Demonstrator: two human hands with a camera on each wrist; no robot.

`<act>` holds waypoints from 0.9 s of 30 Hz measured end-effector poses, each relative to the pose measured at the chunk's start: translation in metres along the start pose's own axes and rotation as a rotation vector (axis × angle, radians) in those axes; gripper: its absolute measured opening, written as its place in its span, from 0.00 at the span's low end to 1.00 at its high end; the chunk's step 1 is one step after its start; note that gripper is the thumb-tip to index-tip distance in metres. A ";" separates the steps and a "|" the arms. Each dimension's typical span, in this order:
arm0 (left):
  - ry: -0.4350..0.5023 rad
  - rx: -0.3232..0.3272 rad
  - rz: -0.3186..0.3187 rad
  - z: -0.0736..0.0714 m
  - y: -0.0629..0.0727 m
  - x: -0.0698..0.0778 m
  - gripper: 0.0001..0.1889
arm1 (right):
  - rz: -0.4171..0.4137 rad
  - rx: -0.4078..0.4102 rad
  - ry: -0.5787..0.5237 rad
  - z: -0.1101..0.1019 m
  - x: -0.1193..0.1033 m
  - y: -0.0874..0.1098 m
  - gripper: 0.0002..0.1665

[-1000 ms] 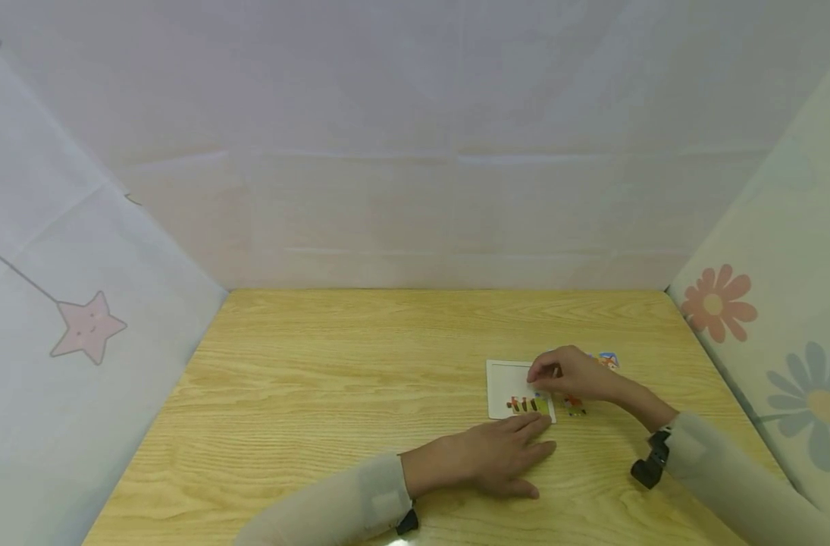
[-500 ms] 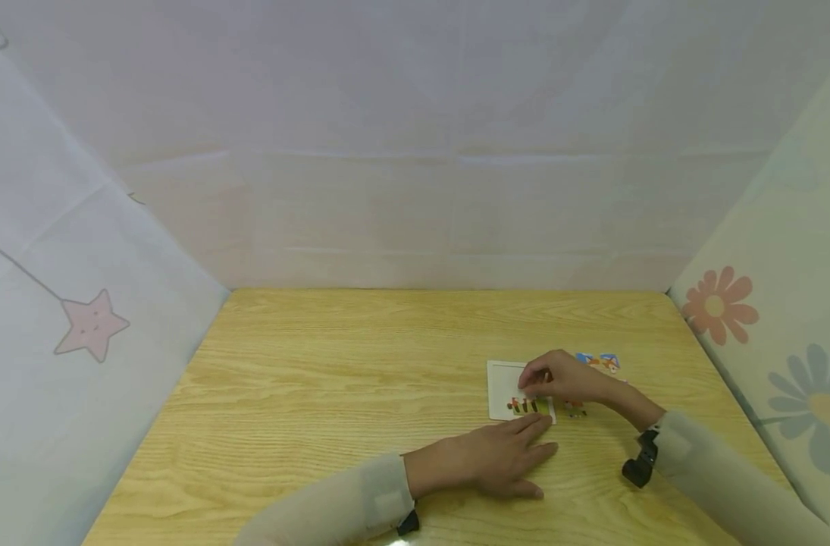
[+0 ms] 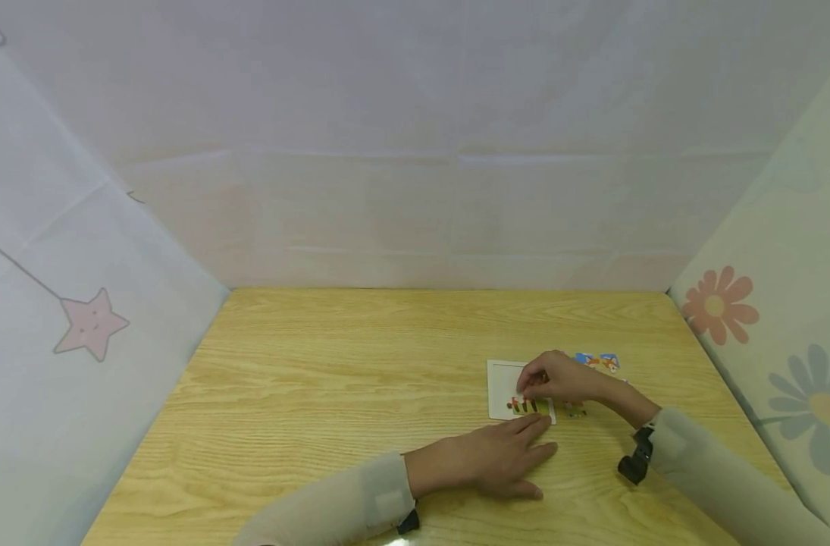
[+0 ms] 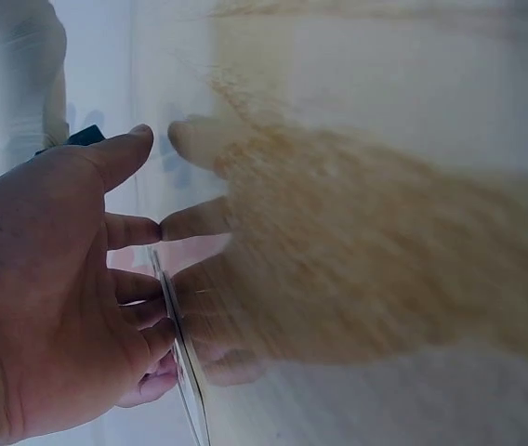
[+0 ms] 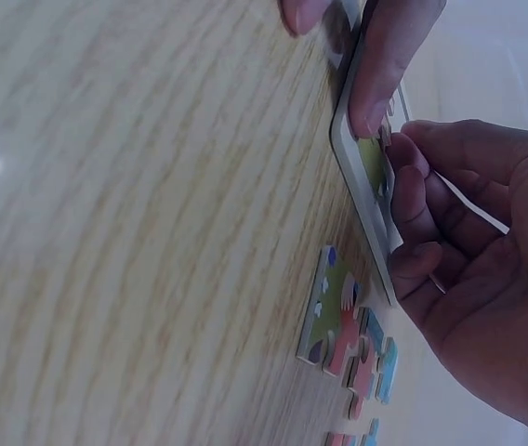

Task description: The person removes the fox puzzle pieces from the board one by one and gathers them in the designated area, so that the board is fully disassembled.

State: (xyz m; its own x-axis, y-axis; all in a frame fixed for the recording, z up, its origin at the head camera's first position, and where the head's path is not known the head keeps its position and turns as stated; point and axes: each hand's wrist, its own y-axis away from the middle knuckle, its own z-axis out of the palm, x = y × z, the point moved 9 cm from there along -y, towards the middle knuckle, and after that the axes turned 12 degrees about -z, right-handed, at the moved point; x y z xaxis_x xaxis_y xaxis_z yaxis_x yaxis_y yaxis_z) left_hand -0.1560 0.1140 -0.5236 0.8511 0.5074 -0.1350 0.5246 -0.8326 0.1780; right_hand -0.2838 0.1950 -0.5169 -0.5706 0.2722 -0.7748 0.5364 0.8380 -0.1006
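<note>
A white puzzle tray [image 3: 490, 390] lies on the table, with green and red jigsaw pieces [image 3: 522, 407] along its near edge. My left hand [image 3: 493, 459] rests palm down, fingers spread, its fingertips on the tray's near rim; in the left wrist view the tray's edge [image 4: 187, 372] meets them. Over the tray's right half, my right hand [image 3: 565, 378] has thumb and fingertips together. In the right wrist view, this right hand [image 5: 487, 214] pinches a small puzzle piece low at the pieces in the tray; the fingers hide most of it.
Loose jigsaw pieces [image 3: 609, 362] in blue, orange and white lie right of the tray, partly behind the right hand. A green and red loose piece [image 5: 331, 311] lies close to the tray's side. The wooden table [image 3: 319, 364] meets pale cloth walls at the back and sides.
My right hand has shifted a little left and lower over the tray, uncovering more loose pieces on the right. The left hand has stayed nearly still at the rim.
</note>
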 end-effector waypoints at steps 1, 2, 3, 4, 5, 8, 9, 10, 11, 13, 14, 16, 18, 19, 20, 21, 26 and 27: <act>0.002 0.000 0.000 0.000 0.000 0.000 0.40 | 0.001 -0.002 -0.010 0.000 0.000 0.000 0.05; 0.005 -0.003 0.001 0.000 0.000 0.000 0.41 | 0.003 -0.003 -0.018 0.000 0.000 -0.001 0.05; 0.008 -0.005 0.001 0.000 0.000 0.000 0.41 | 0.008 -0.007 -0.021 0.001 0.000 -0.001 0.05; 0.010 -0.006 0.001 0.000 0.000 -0.001 0.42 | 0.006 -0.010 -0.026 0.001 -0.001 -0.001 0.05; 0.010 -0.008 0.003 0.000 0.000 0.000 0.42 | 0.006 -0.013 -0.027 0.001 -0.001 -0.001 0.05; 0.007 -0.015 0.005 0.001 0.000 -0.001 0.42 | -0.001 -0.025 -0.026 0.001 0.000 -0.001 0.06; 0.009 -0.020 0.004 0.001 -0.001 -0.001 0.43 | -0.007 -0.030 -0.025 0.001 0.000 -0.002 0.06; 0.011 -0.024 0.004 0.002 -0.001 -0.001 0.43 | -0.015 -0.033 -0.027 0.001 -0.001 -0.002 0.06; 0.013 -0.029 0.004 0.002 -0.001 -0.001 0.43 | -0.017 -0.036 -0.029 0.001 0.000 -0.002 0.06; 0.018 -0.034 0.003 0.003 -0.002 -0.001 0.44 | -0.025 -0.041 -0.035 0.001 0.000 -0.002 0.06; 0.020 -0.034 0.004 0.003 -0.002 -0.001 0.44 | -0.023 -0.043 -0.037 0.001 0.000 -0.002 0.07; 0.019 -0.032 0.005 0.003 -0.002 -0.001 0.45 | -0.014 -0.044 -0.042 0.001 0.001 -0.002 0.07; 0.018 -0.028 0.005 0.003 -0.002 -0.001 0.45 | -0.008 -0.044 -0.045 0.000 0.002 -0.002 0.06; 0.018 -0.028 0.005 0.003 -0.002 -0.001 0.46 | -0.007 -0.043 -0.047 0.000 0.002 -0.002 0.06; 0.017 -0.029 0.005 0.003 -0.002 -0.001 0.46 | -0.010 -0.043 -0.049 0.000 0.001 -0.002 0.06; 0.016 -0.028 0.005 0.002 -0.002 -0.001 0.46 | -0.012 -0.044 -0.050 0.000 0.001 -0.002 0.06; 0.022 -0.037 0.001 0.002 -0.001 -0.001 0.48 | -0.016 -0.050 -0.063 0.002 -0.001 -0.002 0.06; 0.024 -0.039 0.001 0.002 -0.001 -0.001 0.48 | -0.012 -0.051 -0.065 0.003 -0.001 -0.002 0.06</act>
State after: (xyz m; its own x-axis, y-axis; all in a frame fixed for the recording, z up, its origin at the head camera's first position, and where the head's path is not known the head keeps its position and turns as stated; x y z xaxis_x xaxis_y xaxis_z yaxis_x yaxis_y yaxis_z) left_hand -0.1577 0.1136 -0.5251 0.8516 0.5122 -0.1119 0.5239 -0.8240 0.2157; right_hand -0.2826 0.1922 -0.5179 -0.5345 0.2318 -0.8127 0.4961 0.8646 -0.0797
